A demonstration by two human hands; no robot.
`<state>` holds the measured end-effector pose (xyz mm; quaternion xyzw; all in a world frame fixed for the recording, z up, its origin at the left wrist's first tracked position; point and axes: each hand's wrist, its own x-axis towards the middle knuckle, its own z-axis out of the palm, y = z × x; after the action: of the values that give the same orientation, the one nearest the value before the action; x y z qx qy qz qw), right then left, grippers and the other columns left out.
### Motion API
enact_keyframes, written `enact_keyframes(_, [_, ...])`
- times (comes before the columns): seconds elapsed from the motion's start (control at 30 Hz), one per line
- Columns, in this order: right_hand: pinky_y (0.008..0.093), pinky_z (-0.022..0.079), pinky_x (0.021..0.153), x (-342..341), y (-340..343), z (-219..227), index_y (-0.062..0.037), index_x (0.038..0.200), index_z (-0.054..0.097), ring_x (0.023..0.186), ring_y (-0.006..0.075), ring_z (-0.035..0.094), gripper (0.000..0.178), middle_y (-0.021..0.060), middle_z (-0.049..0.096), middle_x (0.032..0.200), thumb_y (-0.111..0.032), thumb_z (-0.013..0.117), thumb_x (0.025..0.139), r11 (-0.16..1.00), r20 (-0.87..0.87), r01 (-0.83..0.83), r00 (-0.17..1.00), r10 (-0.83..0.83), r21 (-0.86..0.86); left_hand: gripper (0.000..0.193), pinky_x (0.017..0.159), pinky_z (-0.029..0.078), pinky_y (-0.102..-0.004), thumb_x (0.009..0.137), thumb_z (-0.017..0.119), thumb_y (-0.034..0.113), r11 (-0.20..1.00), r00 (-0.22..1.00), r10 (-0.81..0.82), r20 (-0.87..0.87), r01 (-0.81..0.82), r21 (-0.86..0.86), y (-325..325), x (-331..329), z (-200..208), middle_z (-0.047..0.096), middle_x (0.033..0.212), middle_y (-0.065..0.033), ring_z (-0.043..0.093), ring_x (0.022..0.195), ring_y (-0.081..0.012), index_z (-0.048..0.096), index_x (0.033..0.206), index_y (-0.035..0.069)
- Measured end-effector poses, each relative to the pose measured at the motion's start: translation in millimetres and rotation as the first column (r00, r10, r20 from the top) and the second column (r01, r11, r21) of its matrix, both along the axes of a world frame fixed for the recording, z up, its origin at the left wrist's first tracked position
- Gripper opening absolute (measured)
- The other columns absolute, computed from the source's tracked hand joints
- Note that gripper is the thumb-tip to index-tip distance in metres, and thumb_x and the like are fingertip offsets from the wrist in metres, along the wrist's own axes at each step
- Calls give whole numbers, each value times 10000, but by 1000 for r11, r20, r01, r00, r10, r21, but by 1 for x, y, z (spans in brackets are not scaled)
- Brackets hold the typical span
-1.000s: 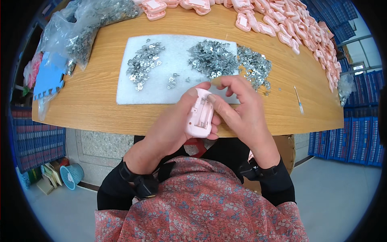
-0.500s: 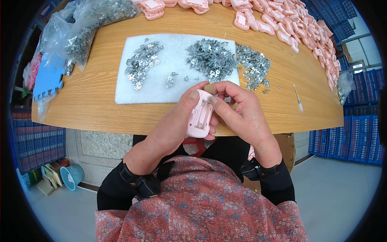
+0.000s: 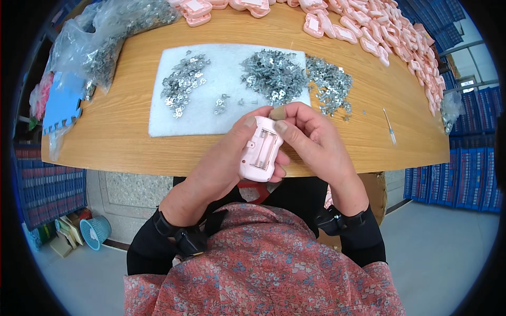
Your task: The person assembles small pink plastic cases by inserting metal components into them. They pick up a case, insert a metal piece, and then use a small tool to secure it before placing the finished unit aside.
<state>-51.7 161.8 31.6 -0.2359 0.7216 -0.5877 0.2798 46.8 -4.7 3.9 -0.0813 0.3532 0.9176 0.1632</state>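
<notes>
My left hand [image 3: 224, 158] is closed round a pink plastic battery casing [image 3: 262, 152], thumb on its upper left edge and fingertips showing past its right side. The casing's open battery compartment faces up, with metal contacts at its ends. At the casing's upper right corner, the thumb and forefinger of my right hand [image 3: 319, 139] pinch its edge; a tan cover wraps one fingertip there. Whether a small part sits between those fingers is hidden. Just beyond my hands, small metal contact pieces [image 3: 274, 76] lie heaped on a white foam sheet [image 3: 219, 124].
More metal pieces lie in a left pile [image 3: 182, 84] and a right pile [image 3: 332, 84]. A thin screwdriver-like tool [image 3: 390, 126] rests at right. Many pink casings [image 3: 369, 39] cover the far right. A plastic bag of metal parts [image 3: 100, 52] and a blue foam mat [image 3: 62, 105] stand left.
The casing has shifted slightly left and turned so its compartment faces up more squarely. Both hands keep their grip on it, the right thumb still at its top corner.
</notes>
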Motion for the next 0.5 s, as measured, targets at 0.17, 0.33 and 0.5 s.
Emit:
enact_keyframes(0.17, [204, 460, 666, -1, 3, -1, 1, 1120, 593, 747, 31, 548, 213, -15, 612, 860, -153, 612, 974, 999, 121, -31, 992, 35, -33, 450, 886, 503, -279, 1052, 408, 221, 870, 994, 63, -87, -98, -484, 1, 4, -3, 616, 1162, -90, 609, 1053, -142, 369, 1460, 36])
enact_keyframes(0.33, [204, 441, 638, 2, 5, 1, 4, 1112, 581, 724, 29, 526, 211, -31, 581, 817, -147, 618, 968, 1000, 132, -30, 991, 31, -9, 383, 893, 471, -256, 1026, 440, 137, 645, 967, -70, -244, -142, -750, 3, 4, 14, 610, 1176, -83, 581, 1046, -118, 450, 1385, 6])
enact_keyframes(0.5, [210, 406, 613, 11, 5, 5, 12, 1125, 568, 689, 30, 473, 234, -42, 533, 761, -142, 628, 960, 1000, -56, -2, 998, 1, -20, 355, 753, 510, -274, 1030, 399, 173, 629, 965, -59, -257, -164, -760, 3, 2, 7, 618, 1022, -91, 625, 833, -168, 479, 1347, 35])
